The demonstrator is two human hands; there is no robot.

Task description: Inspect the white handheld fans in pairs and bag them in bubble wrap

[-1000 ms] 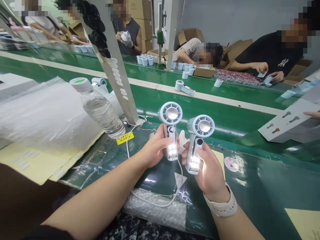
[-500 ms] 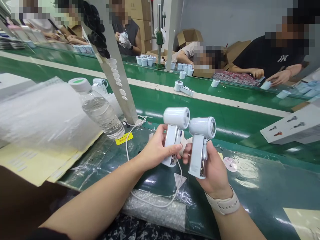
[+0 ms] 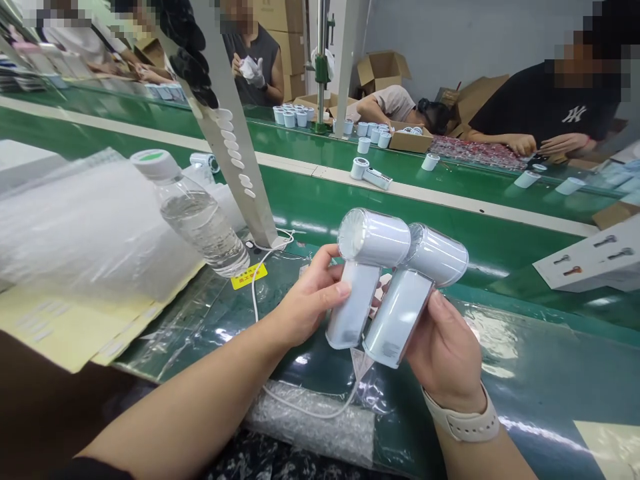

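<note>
At the far left, a clear plastic bag (image 3: 90,227) is lying over yellow paper (image 3: 65,327), with a water bottle (image 3: 197,220) resting just beside it and a white cable (image 3: 260,300) trailing across the green conveyor belt (image 3: 500,227) towards bubble wrap (image 3: 310,417). The left hand (image 3: 305,300) is wrapping around the handle of the left handheld fan (image 3: 357,273), its thumb pressing across the front, while the right hand (image 3: 445,353) is curling around the right handheld fan (image 3: 400,293). Both fans are showing head and handle joined, and they are leaning together above the belt, heads touching. Beyond them, white cylindrical cups (image 3: 287,117) are standing in a cluster and another fan (image 3: 367,172) is lying on the far belt, so more pieces are remaining there.
</note>
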